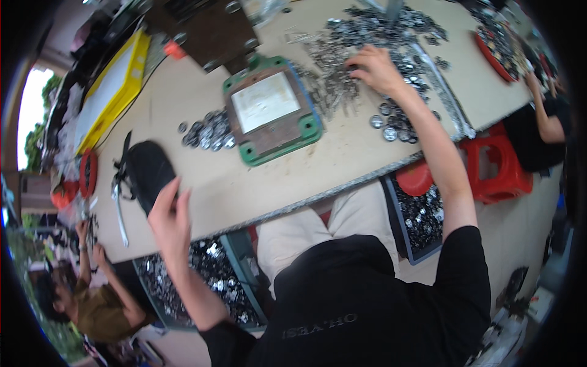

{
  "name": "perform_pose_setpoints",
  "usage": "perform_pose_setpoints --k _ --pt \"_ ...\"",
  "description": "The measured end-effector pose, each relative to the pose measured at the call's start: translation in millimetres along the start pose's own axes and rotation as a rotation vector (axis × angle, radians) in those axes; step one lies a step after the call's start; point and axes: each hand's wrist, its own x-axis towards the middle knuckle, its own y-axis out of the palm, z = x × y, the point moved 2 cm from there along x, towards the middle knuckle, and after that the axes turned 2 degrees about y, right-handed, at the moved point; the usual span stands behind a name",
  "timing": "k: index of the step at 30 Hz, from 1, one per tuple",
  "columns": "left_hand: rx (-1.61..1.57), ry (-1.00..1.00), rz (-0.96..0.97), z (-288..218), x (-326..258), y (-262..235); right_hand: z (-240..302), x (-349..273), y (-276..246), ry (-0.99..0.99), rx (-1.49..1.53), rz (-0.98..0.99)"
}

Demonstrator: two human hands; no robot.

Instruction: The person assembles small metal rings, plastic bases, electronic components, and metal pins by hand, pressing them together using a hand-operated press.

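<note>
1. Head view: a seated person's right hand [376, 68] rests on a heap of small metal parts [342, 73] at the far side of the counter [342, 156], fingers [356, 61] curled loosely into the pile; whether they pinch a piece cannot be told.
2. The left hand [170, 220] hangs raised over the counter's near edge, fingers loosely spread, holding nothing, just beside a black pouch [150, 171].
3. Between the hands sits a green-framed press fixture [272, 110], with round metal discs [209, 131] beside it.
</note>
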Motion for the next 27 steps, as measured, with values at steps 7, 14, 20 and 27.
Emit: perform_pose_setpoints --k 7,14,20,27 --pt "0.030 -0.030 0.055 28.6 64.4 76.9 53.7 -33.0 -39.8 0.097 0.249 0.129" --pt "0.038 0.157 0.058 37.7 70.8 102.1 81.0 -80.6 -25.7 -0.052 0.167 0.151" --pt "0.044 0.176 0.117 38.0 56.8 100.8 78.2 -89.6 -29.4 0.017 0.189 0.011" --pt "0.006 0.185 0.117 47.2 56.2 103.3 46.9 -63.8 -26.0 0.373 0.036 -0.037"
